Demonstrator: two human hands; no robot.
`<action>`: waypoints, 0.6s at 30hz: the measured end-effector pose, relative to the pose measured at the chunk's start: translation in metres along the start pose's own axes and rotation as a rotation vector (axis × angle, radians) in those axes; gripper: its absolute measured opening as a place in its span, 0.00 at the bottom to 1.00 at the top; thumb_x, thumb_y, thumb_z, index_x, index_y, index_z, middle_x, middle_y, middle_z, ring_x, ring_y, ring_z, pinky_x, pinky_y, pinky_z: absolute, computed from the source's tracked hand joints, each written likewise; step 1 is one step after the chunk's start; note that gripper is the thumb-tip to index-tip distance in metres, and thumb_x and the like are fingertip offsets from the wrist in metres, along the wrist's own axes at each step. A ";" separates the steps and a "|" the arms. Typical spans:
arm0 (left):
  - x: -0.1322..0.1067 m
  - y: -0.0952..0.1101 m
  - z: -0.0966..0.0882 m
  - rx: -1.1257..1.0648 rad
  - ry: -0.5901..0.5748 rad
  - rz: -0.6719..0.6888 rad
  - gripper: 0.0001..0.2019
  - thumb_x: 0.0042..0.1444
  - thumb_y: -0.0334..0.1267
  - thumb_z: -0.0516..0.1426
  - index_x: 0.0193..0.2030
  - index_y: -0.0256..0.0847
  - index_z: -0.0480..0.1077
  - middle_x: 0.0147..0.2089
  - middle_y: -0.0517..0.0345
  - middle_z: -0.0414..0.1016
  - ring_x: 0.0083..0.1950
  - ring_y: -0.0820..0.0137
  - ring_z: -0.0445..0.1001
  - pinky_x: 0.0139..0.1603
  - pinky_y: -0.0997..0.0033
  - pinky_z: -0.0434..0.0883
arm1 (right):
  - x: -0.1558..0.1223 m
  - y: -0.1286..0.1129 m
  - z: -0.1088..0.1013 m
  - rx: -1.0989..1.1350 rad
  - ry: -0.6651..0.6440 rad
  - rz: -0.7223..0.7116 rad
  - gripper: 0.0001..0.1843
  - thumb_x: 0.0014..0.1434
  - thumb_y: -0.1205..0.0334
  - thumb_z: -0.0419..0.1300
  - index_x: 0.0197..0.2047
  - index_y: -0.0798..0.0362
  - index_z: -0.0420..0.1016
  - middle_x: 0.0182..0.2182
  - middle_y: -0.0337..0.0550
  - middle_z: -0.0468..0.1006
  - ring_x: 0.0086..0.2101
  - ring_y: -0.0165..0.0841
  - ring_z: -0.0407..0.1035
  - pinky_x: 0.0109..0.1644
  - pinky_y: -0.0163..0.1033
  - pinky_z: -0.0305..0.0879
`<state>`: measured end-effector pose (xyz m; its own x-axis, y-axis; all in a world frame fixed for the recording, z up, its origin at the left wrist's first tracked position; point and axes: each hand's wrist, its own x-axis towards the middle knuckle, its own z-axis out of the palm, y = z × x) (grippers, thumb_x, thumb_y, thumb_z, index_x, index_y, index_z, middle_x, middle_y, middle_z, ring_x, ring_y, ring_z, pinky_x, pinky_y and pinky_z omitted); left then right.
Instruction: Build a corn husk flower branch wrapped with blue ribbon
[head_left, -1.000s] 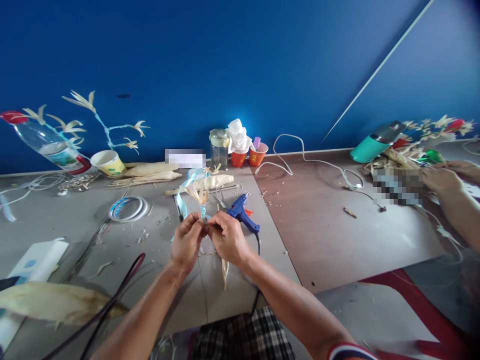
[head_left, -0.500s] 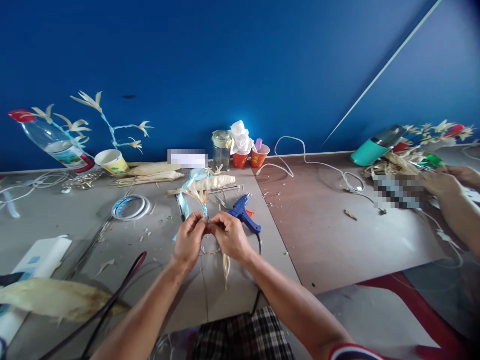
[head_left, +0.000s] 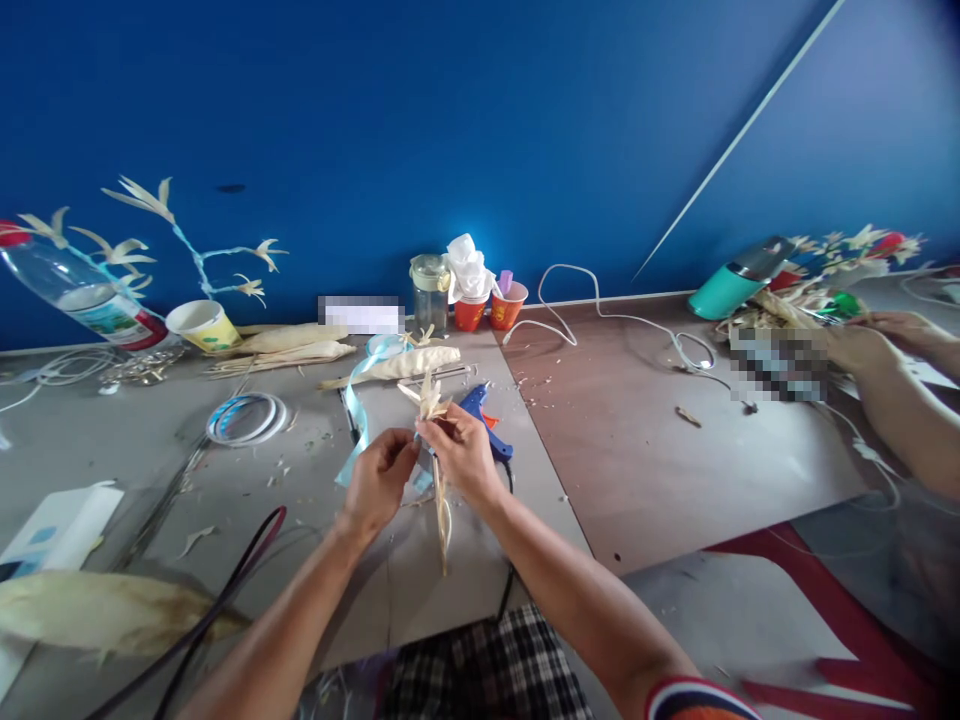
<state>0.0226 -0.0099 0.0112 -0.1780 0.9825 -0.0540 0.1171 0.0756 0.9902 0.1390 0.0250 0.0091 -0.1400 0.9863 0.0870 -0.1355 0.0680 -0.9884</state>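
A pale corn-husk flower (head_left: 430,397) stands up between my hands above the table. My right hand (head_left: 469,455) pinches it just below its petals. The fingers of my left hand (head_left: 381,478) are pinched at its light-blue-wrapped stem; the exact grip is partly hidden. Just behind my left hand lies a light blue ribbon (head_left: 358,425), trailing down the table. A blue glue gun (head_left: 500,444) with an orange trigger rests right beside my right hand, partly covered by it. Below my hands lie thin dry husk strips (head_left: 441,530).
Rolls of tape (head_left: 247,420) lie to the left. Behind stand a yellow paper cup (head_left: 206,328), a jar (head_left: 430,295) and red paper cups (head_left: 510,308). A dark cable (head_left: 225,590) crosses front left. At right, another person's hands (head_left: 874,350) work near a teal bottle (head_left: 724,292).
The flower has turned more upright and its petals now show in front of my right fingers. My right hand has moved up slightly to the flower's base. The whole view has shifted a little.
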 end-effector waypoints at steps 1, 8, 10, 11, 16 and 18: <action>0.000 0.000 0.001 -0.024 0.000 -0.005 0.10 0.48 0.44 0.60 0.28 0.39 0.71 0.20 0.65 0.63 0.22 0.75 0.58 0.23 0.75 0.57 | 0.000 -0.001 0.001 0.056 0.004 0.019 0.11 0.51 0.54 0.61 0.28 0.53 0.69 0.24 0.37 0.69 0.26 0.28 0.62 0.31 0.34 0.60; 0.001 -0.005 0.004 -0.223 0.019 -0.053 0.11 0.46 0.44 0.62 0.28 0.37 0.71 0.23 0.63 0.67 0.23 0.77 0.60 0.25 0.76 0.59 | 0.001 -0.008 0.000 0.266 0.001 0.157 0.11 0.47 0.55 0.64 0.25 0.54 0.70 0.17 0.34 0.67 0.20 0.25 0.61 0.26 0.32 0.58; 0.001 -0.006 0.003 -0.278 0.022 -0.067 0.11 0.47 0.44 0.63 0.29 0.38 0.71 0.24 0.62 0.68 0.24 0.77 0.62 0.25 0.76 0.60 | 0.002 -0.009 0.000 0.355 0.006 0.213 0.11 0.45 0.56 0.65 0.25 0.54 0.71 0.18 0.34 0.69 0.19 0.25 0.63 0.26 0.33 0.60; 0.001 -0.007 0.003 -0.305 0.024 -0.073 0.11 0.47 0.44 0.63 0.29 0.38 0.71 0.24 0.62 0.68 0.24 0.77 0.62 0.26 0.76 0.60 | 0.002 -0.009 0.001 0.402 0.009 0.243 0.12 0.44 0.56 0.66 0.26 0.54 0.71 0.19 0.35 0.71 0.18 0.25 0.63 0.26 0.33 0.60; 0.000 -0.006 0.003 -0.468 0.050 -0.122 0.10 0.46 0.41 0.65 0.29 0.38 0.71 0.25 0.63 0.68 0.25 0.78 0.64 0.26 0.78 0.61 | 0.000 -0.011 0.002 0.543 0.002 0.355 0.14 0.41 0.57 0.68 0.28 0.55 0.71 0.21 0.36 0.74 0.18 0.26 0.66 0.24 0.33 0.61; 0.000 -0.004 0.004 -0.533 0.049 -0.139 0.10 0.45 0.41 0.65 0.29 0.38 0.71 0.25 0.63 0.69 0.26 0.78 0.65 0.26 0.79 0.61 | 0.000 -0.012 0.002 0.555 -0.005 0.364 0.13 0.42 0.58 0.67 0.29 0.55 0.71 0.21 0.36 0.74 0.18 0.26 0.65 0.24 0.33 0.61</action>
<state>0.0259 -0.0098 0.0070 -0.2033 0.9594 -0.1957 -0.4194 0.0953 0.9028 0.1383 0.0237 0.0209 -0.2764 0.9309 -0.2388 -0.5640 -0.3583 -0.7439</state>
